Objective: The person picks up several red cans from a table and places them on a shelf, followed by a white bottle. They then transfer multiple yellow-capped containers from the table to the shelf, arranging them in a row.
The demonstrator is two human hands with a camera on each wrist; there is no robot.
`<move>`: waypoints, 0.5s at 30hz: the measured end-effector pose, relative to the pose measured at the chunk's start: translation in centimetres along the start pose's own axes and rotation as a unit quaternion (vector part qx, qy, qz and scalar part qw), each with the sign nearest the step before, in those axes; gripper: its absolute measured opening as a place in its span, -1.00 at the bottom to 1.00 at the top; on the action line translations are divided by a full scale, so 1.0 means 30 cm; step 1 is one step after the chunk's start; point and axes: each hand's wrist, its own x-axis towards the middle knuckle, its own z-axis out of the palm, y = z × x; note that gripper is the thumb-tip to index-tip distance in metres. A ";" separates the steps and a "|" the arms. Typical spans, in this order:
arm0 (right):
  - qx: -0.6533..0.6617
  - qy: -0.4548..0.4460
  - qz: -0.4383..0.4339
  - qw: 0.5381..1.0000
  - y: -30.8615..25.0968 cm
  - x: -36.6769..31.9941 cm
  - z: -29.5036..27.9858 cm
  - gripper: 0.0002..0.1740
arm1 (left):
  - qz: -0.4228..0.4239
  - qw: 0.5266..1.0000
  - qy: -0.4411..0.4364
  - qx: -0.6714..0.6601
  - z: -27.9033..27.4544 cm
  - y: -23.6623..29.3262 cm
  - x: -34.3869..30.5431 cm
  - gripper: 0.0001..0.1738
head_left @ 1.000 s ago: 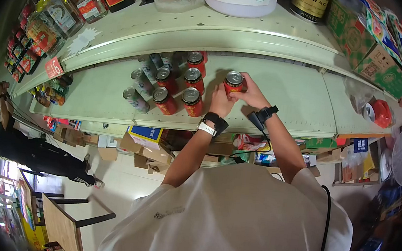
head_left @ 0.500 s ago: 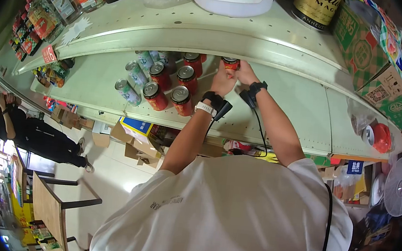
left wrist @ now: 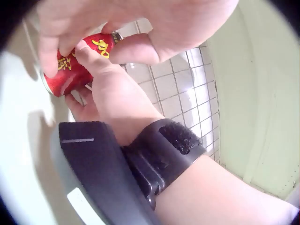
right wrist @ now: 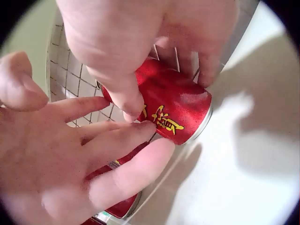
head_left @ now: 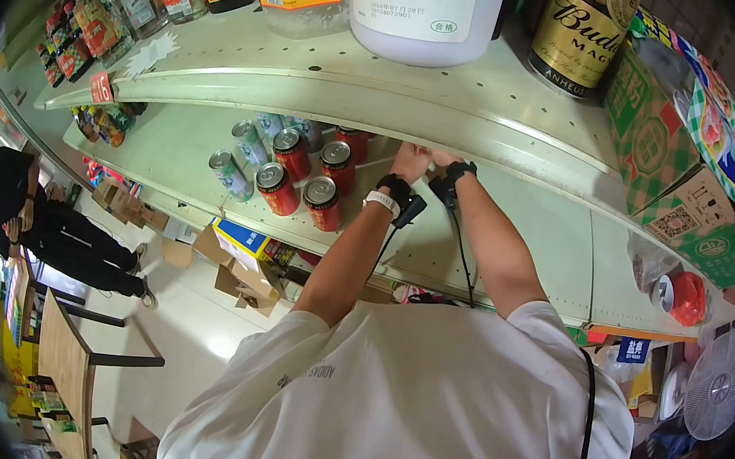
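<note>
My right hand (right wrist: 154, 42) grips a red drink can (right wrist: 173, 101) with yellow lettering, its thumb on one side and fingers round the other. The fingers of my left hand (right wrist: 108, 150) reach out fairly straight and touch the can's side, with the thumb held off it. In the left wrist view the can (left wrist: 70, 70) shows between both hands, its base close to the pale shelf surface. From the head view, the upper shelf's edge hides it, along with part of my right hand (head_left: 446, 159). Several red cans (head_left: 321, 202) stand left of my left hand (head_left: 410, 164).
Light green cans (head_left: 230, 175) stand left of the red ones on the lower shelf (head_left: 508, 253). Overhead, the upper shelf (head_left: 380, 110) carries bottles, a large white jug (head_left: 422, 11) and a gold can (head_left: 575, 41). A wire grid (left wrist: 173, 89) backs the lower shelf.
Both hands have moved deeper under the upper shelf with the red can, which has gone out of the head view. The standing cans stay where they were. A person at the left has shifted posture.
</note>
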 end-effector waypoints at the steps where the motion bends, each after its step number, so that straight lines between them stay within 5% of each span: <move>1: -0.002 0.003 0.000 1.000 0.001 0.003 0.001 -0.73 | 0.031 0.999 0.000 0.030 0.001 -0.028 0.011 -0.67; 3: -0.004 0.009 -0.001 1.000 0.001 0.015 0.006 -0.73 | 0.092 0.992 0.001 0.089 -0.004 -0.046 0.036 -0.60; 15: -0.008 0.020 -0.007 1.000 -0.009 0.054 0.035 -0.76 | 0.037 0.995 0.031 0.081 -0.031 -0.044 0.047 -0.50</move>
